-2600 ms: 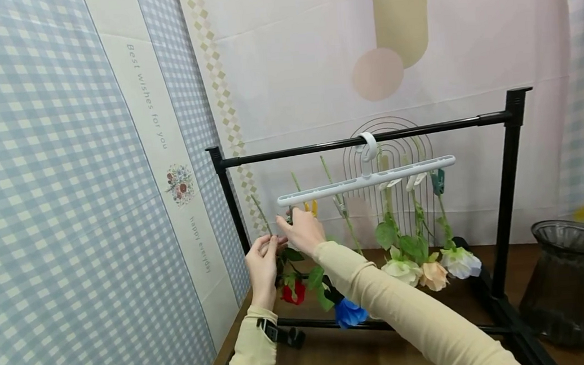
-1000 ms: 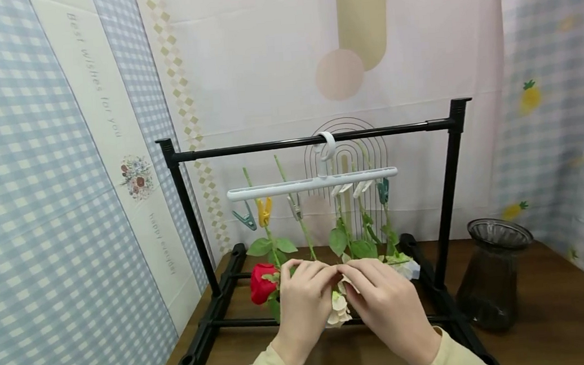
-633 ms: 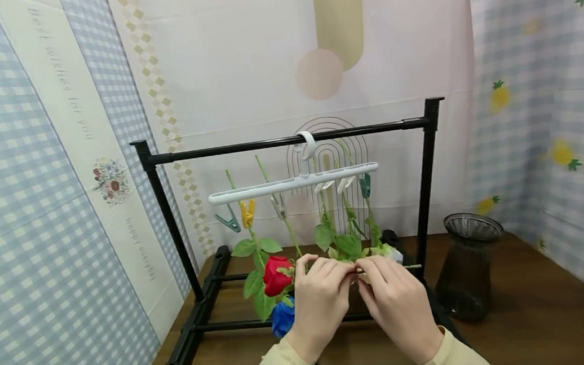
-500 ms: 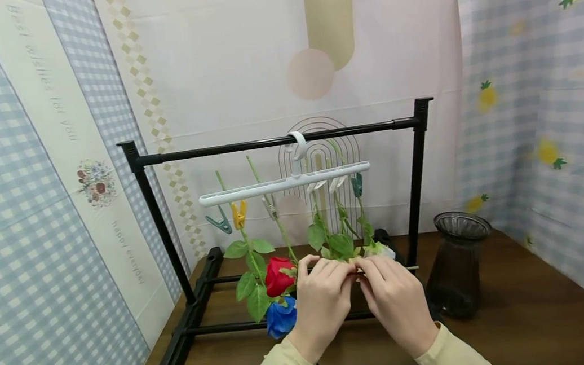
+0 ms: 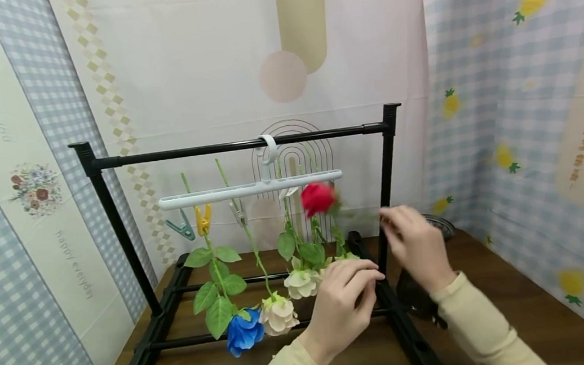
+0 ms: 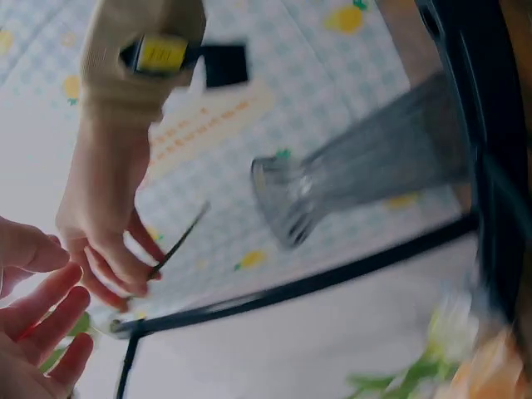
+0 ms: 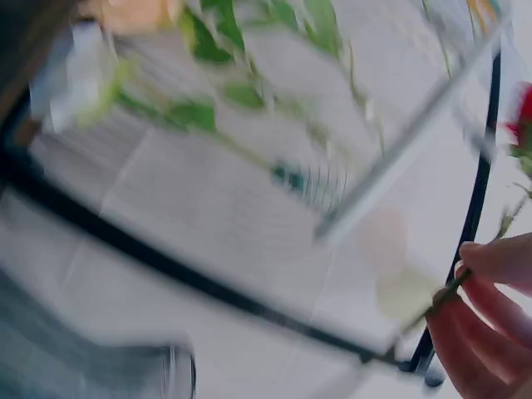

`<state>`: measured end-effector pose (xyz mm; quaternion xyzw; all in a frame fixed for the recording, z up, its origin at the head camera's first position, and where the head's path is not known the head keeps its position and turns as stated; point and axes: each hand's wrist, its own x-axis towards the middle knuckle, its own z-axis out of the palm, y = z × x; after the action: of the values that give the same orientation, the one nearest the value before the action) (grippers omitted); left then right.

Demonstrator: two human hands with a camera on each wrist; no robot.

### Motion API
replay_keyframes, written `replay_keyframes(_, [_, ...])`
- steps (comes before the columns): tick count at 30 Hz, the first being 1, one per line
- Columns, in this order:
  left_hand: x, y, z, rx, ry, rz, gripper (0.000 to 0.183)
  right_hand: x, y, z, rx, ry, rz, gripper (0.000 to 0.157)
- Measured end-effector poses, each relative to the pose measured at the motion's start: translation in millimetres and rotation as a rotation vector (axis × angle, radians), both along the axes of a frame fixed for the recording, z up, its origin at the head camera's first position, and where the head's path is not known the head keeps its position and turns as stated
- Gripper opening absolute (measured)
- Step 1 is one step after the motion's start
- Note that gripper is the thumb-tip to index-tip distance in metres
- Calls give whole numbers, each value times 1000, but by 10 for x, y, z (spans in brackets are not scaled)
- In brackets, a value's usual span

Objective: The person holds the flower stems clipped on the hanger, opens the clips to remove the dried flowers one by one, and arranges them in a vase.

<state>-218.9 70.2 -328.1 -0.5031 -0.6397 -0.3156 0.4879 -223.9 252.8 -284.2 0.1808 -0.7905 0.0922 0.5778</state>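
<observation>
A red rose is raised in front of the white hanger's right part, its bloom pointing left. My right hand pinches its stem, and the right wrist view shows thumb and fingers on that stem. Below and to the left, my left hand is apart from the rose, its fingers loosely bent with nothing between them. The white hanger hangs from the black rack's top bar. At its left end dangles a teal clip with no flower.
A blue rose and a cream flower hang upside down from the yellow clip and grey clip. Several pale flowers hang further right. The dark glass vase stands behind my right hand, right of the rack.
Both hands have left the hanger's left end with the red rose, freed from its clip. Since then my left hand has let go and my right hand has lifted the rose rightward. The view turned right.
</observation>
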Motion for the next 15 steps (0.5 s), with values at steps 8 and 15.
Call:
replay_keyframes(8, [-242,438,-148,-120,-602,-121,19,-72,676,220,-346,-259,30,15])
replay_keyframes(15, [-464,867,-259,-166,-1134,-176,59,-76,906,15,-475,-310,-38,21])
